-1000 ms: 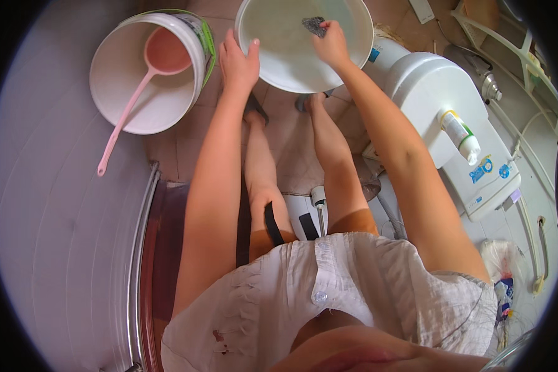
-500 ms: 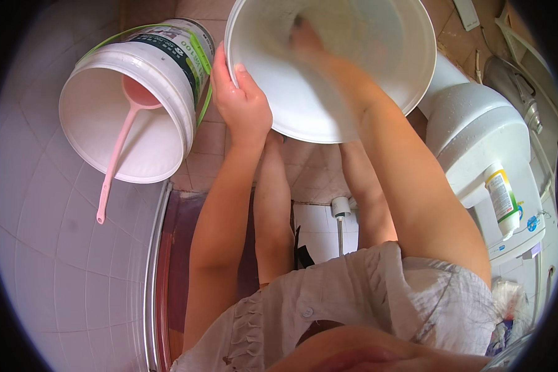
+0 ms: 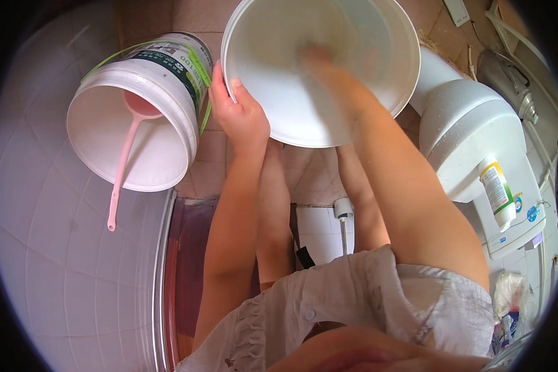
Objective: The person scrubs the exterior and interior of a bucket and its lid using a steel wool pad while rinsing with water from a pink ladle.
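Note:
In front of me a large white bucket (image 3: 310, 127) tilts its mouth toward me. My left hand (image 3: 239, 115) grips its left rim, thumb inside and fingers along the outer wall. My right arm reaches deep into it. Down near the bottom my right hand (image 3: 319, 59) is smeared by motion, so its fingers and anything in them cannot be made out. To the left stands a second white bucket (image 3: 167, 149) with a green handle and a printed label. A pink long-handled ladle (image 3: 125, 155) rests inside it, its handle sticking out over the rim.
A white toilet (image 3: 459, 130) is on the right, with a white, green and yellow bottle (image 3: 497, 192) lying on it. Behind it lies a grey handheld appliance (image 3: 505, 84). A white-headed brush (image 3: 343, 209) stands between my legs. Grey tiled wall (image 3: 74, 266) runs along the left.
My right hand has moved within the bucket, lower in the picture. The whole scene has shifted slightly with my head. My left hand keeps its hold on the rim.

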Action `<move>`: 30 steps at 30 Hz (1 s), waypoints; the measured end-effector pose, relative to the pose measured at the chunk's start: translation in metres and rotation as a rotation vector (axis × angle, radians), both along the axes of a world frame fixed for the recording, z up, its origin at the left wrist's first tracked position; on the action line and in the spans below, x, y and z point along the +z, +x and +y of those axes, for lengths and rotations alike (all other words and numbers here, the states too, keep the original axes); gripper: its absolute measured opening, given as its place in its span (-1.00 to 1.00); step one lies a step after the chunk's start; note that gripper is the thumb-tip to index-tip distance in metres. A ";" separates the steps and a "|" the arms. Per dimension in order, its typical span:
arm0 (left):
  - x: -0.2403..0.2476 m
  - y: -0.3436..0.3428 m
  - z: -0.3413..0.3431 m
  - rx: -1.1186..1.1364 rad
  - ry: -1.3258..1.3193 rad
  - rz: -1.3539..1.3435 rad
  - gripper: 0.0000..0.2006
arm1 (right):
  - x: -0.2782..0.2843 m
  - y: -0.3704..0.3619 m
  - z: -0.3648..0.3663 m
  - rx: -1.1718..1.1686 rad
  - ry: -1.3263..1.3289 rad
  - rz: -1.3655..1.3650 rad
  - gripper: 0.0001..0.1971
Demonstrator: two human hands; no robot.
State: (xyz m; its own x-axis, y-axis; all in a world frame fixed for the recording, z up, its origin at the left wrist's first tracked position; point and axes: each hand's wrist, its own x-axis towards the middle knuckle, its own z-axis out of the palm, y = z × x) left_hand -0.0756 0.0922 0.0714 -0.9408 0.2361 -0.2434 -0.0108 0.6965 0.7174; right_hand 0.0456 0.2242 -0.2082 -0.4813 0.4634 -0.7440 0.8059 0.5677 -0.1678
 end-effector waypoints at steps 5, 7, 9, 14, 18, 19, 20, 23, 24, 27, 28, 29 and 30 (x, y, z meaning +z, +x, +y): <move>0.002 -0.004 0.000 -0.036 0.031 0.009 -0.59 | -0.002 -0.106 -0.014 0.281 -0.196 0.281 -0.69; -0.001 0.004 0.018 -0.063 0.103 -0.033 -0.59 | -0.054 -0.086 0.088 0.045 0.061 0.629 -0.71; 0.001 -0.005 -0.008 -0.035 0.027 0.034 -0.58 | -0.038 -0.087 0.085 0.097 0.166 0.495 -0.71; 0.004 0.001 0.011 -0.061 0.029 0.030 -0.57 | -0.032 0.017 0.010 -0.525 0.013 -0.001 -0.66; 0.008 -0.007 -0.007 -0.062 -0.052 0.043 -0.57 | 0.014 -0.091 -0.048 0.342 -0.257 0.198 -0.65; 0.008 -0.005 0.000 -0.074 -0.025 0.033 -0.57 | 0.000 -0.103 -0.013 0.289 -0.202 0.281 -0.63; 0.008 -0.003 0.008 -0.081 -0.001 0.023 -0.57 | -0.013 -0.111 0.026 0.241 -0.149 0.365 -0.62; 0.003 -0.003 0.002 -0.071 0.008 0.059 -0.57 | -0.008 -0.080 0.101 0.436 0.354 0.312 -0.76; 0.003 -0.003 -0.001 -0.061 0.006 0.078 -0.57 | -0.001 -0.070 0.102 0.394 0.371 0.339 -0.78; 0.012 -0.013 -0.022 -0.023 -0.103 0.107 -0.57 | 0.052 -0.055 0.015 -0.109 0.100 0.106 -0.66; 0.009 -0.009 -0.013 -0.036 -0.072 0.088 -0.57 | 0.037 -0.024 -0.001 -0.111 0.132 -0.015 -0.65; 0.006 -0.004 -0.003 -0.051 -0.044 0.070 -0.57 | 0.014 -0.010 -0.013 0.004 0.047 -0.142 -0.59; 0.003 -0.002 0.005 -0.066 -0.033 0.066 -0.57 | 0.007 -0.027 -0.026 -0.055 -0.032 -0.068 -0.57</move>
